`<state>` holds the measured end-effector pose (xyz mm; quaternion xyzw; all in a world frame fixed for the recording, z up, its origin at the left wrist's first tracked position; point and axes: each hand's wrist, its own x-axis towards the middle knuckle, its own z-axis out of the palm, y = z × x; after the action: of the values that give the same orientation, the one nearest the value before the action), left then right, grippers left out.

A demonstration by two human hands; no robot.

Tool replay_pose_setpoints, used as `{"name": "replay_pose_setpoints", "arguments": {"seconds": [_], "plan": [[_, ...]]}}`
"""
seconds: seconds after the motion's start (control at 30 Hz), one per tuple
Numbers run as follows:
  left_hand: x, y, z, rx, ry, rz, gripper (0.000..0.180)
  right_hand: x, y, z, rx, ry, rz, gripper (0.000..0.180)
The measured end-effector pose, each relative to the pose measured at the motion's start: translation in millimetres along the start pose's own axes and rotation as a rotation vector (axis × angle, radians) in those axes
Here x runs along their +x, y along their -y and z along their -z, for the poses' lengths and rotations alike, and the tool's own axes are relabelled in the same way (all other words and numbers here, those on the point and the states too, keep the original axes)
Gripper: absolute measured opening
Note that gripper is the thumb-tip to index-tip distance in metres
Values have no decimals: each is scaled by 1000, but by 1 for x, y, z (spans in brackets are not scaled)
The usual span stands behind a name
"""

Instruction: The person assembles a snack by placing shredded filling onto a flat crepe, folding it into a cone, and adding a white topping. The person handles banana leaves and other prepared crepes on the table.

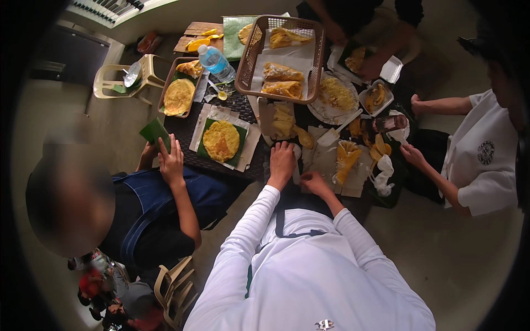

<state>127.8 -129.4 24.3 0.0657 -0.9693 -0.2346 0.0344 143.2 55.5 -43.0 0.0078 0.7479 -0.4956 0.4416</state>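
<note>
- My left hand [281, 160] rests palm-down on the dark table [251, 165], fingers together and flat; it clamps nothing that I can see, with a white strip [296, 165] just beside it.
- My right hand [313, 181] lies near the table's front edge, fingers curled; whether it grips anything I cannot tell.
- Just right of my right hand, a folded yellow crepe [346, 159] lies on white paper [326, 165].
- Ahead of my left hand, a stack of yellow slices [283, 120] sits on a paper sheet.
- Brown basket [249, 60], paper-lined, at the table's far side: 3 folded yellow crepes [282, 73].
- Brown tray [166, 88], far left: 1 round flat crepe and 1 folded one on green leaf.
- A round crepe [221, 140] on a green leaf lies at the table's left edge.
- White round plate [320, 113]: shredded yellow filling [337, 94]. Small white dish [367, 107]: banana pieces.
- A clear water bottle [216, 63] with a blue cap lies between tray and basket.
- 1 person at my left holds a folded leaf [154, 132] at the table's corner; another at my right reaches toward white cloths.
- Open floor [452, 248] lies behind my right side; plastic chairs stand at the far left and lower left.
</note>
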Motion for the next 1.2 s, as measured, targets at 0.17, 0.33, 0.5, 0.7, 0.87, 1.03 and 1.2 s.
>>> {"name": "replay_pose_setpoints", "arguments": {"seconds": [0.17, 0.33, 0.5, 0.7, 0.87, 1.03, 1.2], "plan": [[-2, -3, 3, -47, -19, 15, 33, 5, -5, 1, -105, 1, 36, 31], [-4, -3, 7, -62, -9, 39, 33, -8, 27, 7, 175, 99, -247, 35], [-1, -1, 3, -42, -4, 31, 31, -21, 35, 20, 222, 78, -287, 33], [4, 2, -4, -2, 1, 27, 29, -47, 36, 46, 244, -41, -240, 31], [6, -4, -12, 94, 52, 10, 29, -59, 24, 56, 274, -98, -221, 30], [6, -5, -18, 116, 8, -81, 29, -59, 17, 56, 302, -125, -240, 31], [2, 2, -25, 173, 100, -105, 30, -59, 12, 58, 244, -105, -192, 34]]}}
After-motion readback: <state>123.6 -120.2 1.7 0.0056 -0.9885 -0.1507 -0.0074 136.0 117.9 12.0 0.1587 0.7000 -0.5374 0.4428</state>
